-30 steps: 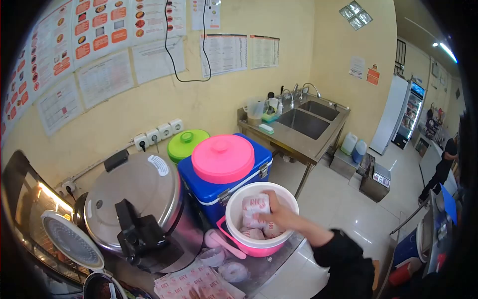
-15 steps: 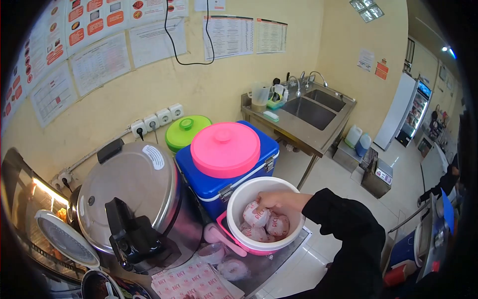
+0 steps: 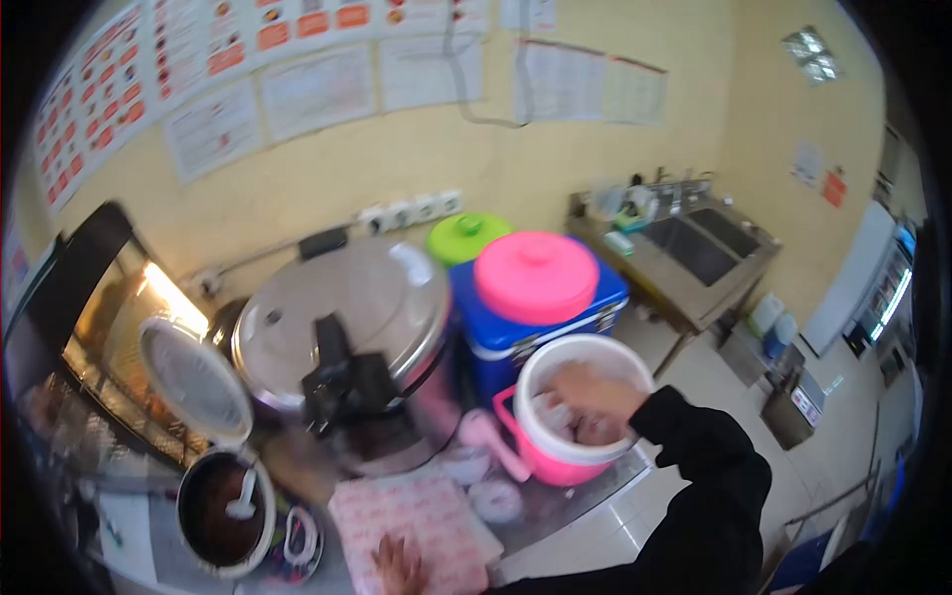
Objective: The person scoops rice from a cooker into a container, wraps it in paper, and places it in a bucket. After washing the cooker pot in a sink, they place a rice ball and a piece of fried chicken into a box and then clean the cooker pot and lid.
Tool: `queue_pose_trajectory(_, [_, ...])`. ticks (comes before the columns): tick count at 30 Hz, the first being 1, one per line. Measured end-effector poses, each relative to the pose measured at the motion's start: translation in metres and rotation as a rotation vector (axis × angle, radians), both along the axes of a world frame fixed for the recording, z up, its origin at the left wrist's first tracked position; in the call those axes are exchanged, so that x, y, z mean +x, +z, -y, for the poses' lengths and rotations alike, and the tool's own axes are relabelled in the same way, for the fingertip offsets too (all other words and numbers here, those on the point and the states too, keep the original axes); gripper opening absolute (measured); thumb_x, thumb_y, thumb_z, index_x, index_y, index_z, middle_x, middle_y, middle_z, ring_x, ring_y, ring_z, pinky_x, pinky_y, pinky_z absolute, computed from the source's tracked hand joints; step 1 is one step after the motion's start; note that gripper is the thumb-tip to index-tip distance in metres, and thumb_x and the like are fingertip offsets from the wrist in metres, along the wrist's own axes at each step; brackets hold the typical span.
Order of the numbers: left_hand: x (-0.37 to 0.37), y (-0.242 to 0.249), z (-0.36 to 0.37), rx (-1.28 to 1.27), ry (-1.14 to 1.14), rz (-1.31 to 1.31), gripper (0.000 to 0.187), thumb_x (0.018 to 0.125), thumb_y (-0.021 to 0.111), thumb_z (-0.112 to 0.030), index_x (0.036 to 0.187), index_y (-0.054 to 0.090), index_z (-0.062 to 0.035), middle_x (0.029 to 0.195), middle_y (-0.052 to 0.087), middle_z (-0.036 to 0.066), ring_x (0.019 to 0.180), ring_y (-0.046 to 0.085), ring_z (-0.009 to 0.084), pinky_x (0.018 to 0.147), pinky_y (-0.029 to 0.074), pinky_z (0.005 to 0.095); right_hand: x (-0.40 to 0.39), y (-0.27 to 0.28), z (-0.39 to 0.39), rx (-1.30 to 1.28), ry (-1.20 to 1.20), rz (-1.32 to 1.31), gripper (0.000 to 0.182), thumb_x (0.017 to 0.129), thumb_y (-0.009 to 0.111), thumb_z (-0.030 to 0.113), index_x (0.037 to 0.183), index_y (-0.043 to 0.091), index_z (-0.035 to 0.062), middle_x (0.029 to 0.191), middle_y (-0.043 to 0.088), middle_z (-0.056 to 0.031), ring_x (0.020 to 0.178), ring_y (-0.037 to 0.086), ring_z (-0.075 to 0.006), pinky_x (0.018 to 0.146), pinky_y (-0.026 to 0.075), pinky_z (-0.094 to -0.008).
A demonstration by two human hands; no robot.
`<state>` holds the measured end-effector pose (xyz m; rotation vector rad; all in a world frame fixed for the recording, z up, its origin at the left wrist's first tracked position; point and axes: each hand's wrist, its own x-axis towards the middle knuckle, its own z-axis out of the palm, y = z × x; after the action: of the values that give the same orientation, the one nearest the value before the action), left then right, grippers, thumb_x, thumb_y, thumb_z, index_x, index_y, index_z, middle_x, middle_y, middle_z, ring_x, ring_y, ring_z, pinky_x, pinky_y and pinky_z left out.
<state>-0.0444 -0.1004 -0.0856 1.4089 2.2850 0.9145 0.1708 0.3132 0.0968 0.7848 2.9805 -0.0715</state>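
Note:
My right hand reaches into the white-lined pink bucket, over paper-wrapped bundles. The picture is blurred there, and its fingers are smeared among the bundles. My left hand lies with fingers spread on a stack of printed wrapping paper at the bottom of the view. Between paper and bucket are a pink scoop and a roll of clear tape or plastic.
A large steel cooker stands left of a blue cooler topped by a pink lid. An open pot of dark sauce and a lit display cabinet are at left; a sink is at back right.
The view has swung left, so things sit further right. My left hand now shows on the paper. My right hand is still in the bucket, slightly lower among the bundles.

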Motion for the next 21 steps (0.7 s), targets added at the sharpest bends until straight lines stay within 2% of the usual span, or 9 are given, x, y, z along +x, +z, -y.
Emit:
queue_pose_trajectory(2, [0.0, 0.03, 0.003, 0.176, 0.115, 0.064, 0.042, 0.079, 0.048, -0.027, 0.113, 0.044, -0.0033, 0.124, 0.032, 0.021, 0.117, 0.027, 0.0349, 0.097, 0.01, 0.0501, -0.022, 0.05, 0.034, 0.076, -0.261, -0.157, 0.015, 0.07, 0.053, 0.019, 0.075, 0.059, 0.0061, 0.072, 0.057, -0.0174, 0.067, 0.056, -0.0313, 0.059, 0.042, -0.0412])
queue_pose_trajectory(5, [-0.008, 0.053, 0.02, 0.304, 0.222, -0.015, 0.026, 0.073, 0.055, -0.008, 0.098, 0.054, -0.0055, 0.11, 0.047, 0.015, 0.103, 0.042, 0.0305, 0.092, 0.028, 0.0432, -0.027, 0.113, 0.127, -0.422, -0.096, -0.429, 0.021, 0.075, 0.052, 0.023, 0.074, 0.059, 0.0031, 0.061, 0.055, -0.0155, 0.062, 0.058, -0.0266, 0.057, 0.042, -0.0387])
queue_pose_trajectory(7, [-0.01, 0.055, 0.034, 0.335, 0.257, 0.038, 0.022, 0.072, 0.055, -0.006, 0.094, 0.056, -0.004, 0.102, 0.052, 0.014, 0.097, 0.048, 0.0298, 0.085, 0.035, 0.0383, -0.041, 0.053, 0.18, -0.718, -0.059, -0.03, 0.03, 0.073, 0.054, 0.033, 0.089, 0.058, 0.0079, 0.083, 0.058, -0.0149, 0.079, 0.056, -0.0305, 0.069, 0.043, -0.0404])
queue_pose_trajectory(9, [-0.014, 0.048, 0.056, 0.346, 0.213, 0.073, 0.019, 0.072, 0.055, -0.005, 0.091, 0.057, -0.0035, 0.098, 0.055, 0.013, 0.093, 0.052, 0.0286, 0.08, 0.04, 0.0346, -0.051, -0.052, 0.221, -0.243, -0.156, 0.0, 0.037, 0.073, 0.055, 0.036, 0.1, 0.057, 0.0105, 0.106, 0.049, -0.0174, 0.099, 0.046, -0.0335, 0.082, 0.038, -0.0437])
queue_pose_trajectory(14, [-0.04, 0.062, 0.096, 0.391, 0.008, 0.265, 0.018, 0.074, 0.053, -0.006, 0.092, 0.057, -0.0037, 0.097, 0.055, 0.011, 0.093, 0.052, 0.025, 0.081, 0.041, 0.0308, -0.04, -0.185, 0.223, 0.133, -0.312, -0.567, 0.037, 0.072, 0.056, 0.017, 0.106, 0.053, 0.0036, 0.113, 0.044, -0.0196, 0.105, 0.041, -0.0322, 0.09, 0.032, -0.0388])
queue_pose_trajectory(15, [-0.049, 0.073, 0.103, 0.368, -0.046, 0.322, 0.018, 0.076, 0.052, -0.006, 0.093, 0.057, -0.0033, 0.097, 0.055, 0.011, 0.094, 0.052, 0.0239, 0.081, 0.04, 0.0304, -0.035, -0.21, 0.216, -0.344, -0.438, -1.096, 0.029, 0.077, 0.051, 0.016, 0.1, 0.054, -0.0022, 0.11, 0.047, -0.0172, 0.098, 0.047, -0.0266, 0.086, 0.036, -0.0356])
queue_pose_trajectory(17, [-0.068, 0.098, 0.12, 0.315, -0.174, 0.445, 0.018, 0.078, 0.05, -0.007, 0.095, 0.056, -0.0027, 0.097, 0.055, 0.01, 0.096, 0.052, 0.0218, 0.081, 0.04, 0.0294, -0.022, -0.199, 0.214, -0.257, -0.568, -1.195, 0.031, 0.084, 0.044, 0.02, 0.104, 0.05, -0.0026, 0.103, 0.052, -0.0118, 0.093, 0.05, -0.0217, 0.08, 0.04, -0.0307])
queue_pose_trajectory(18, [-0.079, 0.11, 0.129, 0.291, -0.278, 0.514, 0.021, 0.08, 0.05, -0.008, 0.099, 0.054, -0.0038, 0.1, 0.054, 0.01, 0.097, 0.051, 0.0208, 0.081, 0.04, 0.0296, -0.025, -0.197, 0.212, -0.514, -0.807, -1.495, 0.033, 0.085, 0.042, 0.023, 0.106, 0.049, -0.0005, 0.102, 0.053, -0.0113, 0.092, 0.052, -0.0222, 0.078, 0.042, -0.032])
queue_pose_trajectory(21, [-0.109, 0.143, 0.15, 0.271, -0.478, 0.839, 0.03, 0.083, 0.048, -0.015, 0.112, 0.046, -0.0061, 0.109, 0.049, 0.01, 0.102, 0.047, 0.0195, 0.084, 0.039, 0.0312, -0.074, -0.082, 0.289, -1.099, -0.657, -1.875, 0.035, 0.087, 0.038, 0.027, 0.104, 0.05, -0.001, 0.096, 0.056, -0.0119, 0.09, 0.053, -0.0212, 0.078, 0.043, -0.0337])
